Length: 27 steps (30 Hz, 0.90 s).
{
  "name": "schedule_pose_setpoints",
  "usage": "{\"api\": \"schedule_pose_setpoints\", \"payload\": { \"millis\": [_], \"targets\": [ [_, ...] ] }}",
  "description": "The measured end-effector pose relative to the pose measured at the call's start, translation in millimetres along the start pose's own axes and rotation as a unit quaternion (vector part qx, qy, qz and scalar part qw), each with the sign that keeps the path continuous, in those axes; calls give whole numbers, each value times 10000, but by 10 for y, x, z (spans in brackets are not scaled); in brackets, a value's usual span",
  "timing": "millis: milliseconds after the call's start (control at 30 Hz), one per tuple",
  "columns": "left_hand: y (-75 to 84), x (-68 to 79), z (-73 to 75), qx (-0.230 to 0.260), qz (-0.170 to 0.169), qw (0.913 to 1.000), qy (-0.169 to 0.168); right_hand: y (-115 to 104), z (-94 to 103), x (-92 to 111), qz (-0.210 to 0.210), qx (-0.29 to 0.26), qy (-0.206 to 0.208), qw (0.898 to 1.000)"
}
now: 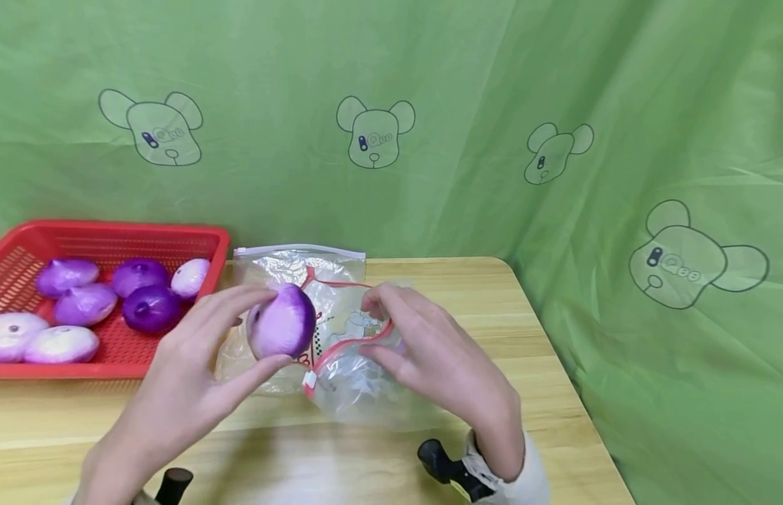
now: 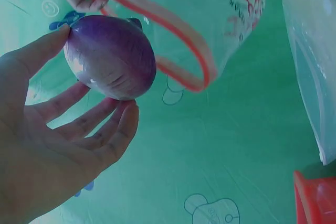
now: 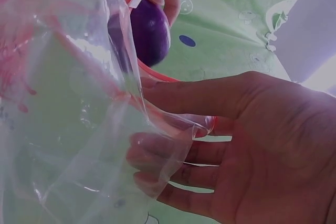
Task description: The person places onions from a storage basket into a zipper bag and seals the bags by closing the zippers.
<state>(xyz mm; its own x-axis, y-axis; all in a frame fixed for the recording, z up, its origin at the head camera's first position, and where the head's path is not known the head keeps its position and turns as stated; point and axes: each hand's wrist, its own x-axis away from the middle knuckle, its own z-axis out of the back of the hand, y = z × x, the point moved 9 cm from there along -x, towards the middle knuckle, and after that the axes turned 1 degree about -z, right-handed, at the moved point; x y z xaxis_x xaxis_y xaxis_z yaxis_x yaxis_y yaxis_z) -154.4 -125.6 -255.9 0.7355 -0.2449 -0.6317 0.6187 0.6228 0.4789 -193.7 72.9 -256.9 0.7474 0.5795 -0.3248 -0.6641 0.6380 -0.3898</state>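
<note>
A purple and white onion (image 1: 283, 322) is gripped between the thumb and fingers of my left hand (image 1: 196, 358). It is held at the mouth of a clear zip bag (image 1: 360, 386) with a red zip edge and a white slider. My right hand (image 1: 436, 358) pinches the bag's rim at the right, and the mouth gapes toward the onion. In the left wrist view the onion (image 2: 110, 59) is beside the red-edged opening. In the right wrist view the thumb lies on the near side of the clear plastic (image 3: 79, 145), with fingers seen through it.
Several onions (image 1: 85, 305) lie in a red plastic basket (image 1: 114, 370) at the left. Behind the held bag, another clear bag with a pale zip (image 1: 299, 251) lies on the wooden table (image 1: 492, 315). A green printed curtain (image 1: 271, 175) hangs behind and to the right.
</note>
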Motion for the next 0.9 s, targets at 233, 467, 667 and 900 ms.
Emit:
{"api": "schedule_pose_setpoints", "payload": {
  "millis": [233,467,667,900],
  "targets": [
    [42,8,-93,-101,-189,9996,-192,-78,-19,10,132,-99,-75,9998],
    [-6,30,-181,-484,-55,9975,-516,-89,-27,13,159,-147,-111,9997],
    [-4,37,-195,-547,-156,9967,-580,-99,-14,11,210,-150,-76,9996],
    [6,32,-214,-594,-233,9957,-672,-86,6,11,225,-163,-18,9996]
  ]
}}
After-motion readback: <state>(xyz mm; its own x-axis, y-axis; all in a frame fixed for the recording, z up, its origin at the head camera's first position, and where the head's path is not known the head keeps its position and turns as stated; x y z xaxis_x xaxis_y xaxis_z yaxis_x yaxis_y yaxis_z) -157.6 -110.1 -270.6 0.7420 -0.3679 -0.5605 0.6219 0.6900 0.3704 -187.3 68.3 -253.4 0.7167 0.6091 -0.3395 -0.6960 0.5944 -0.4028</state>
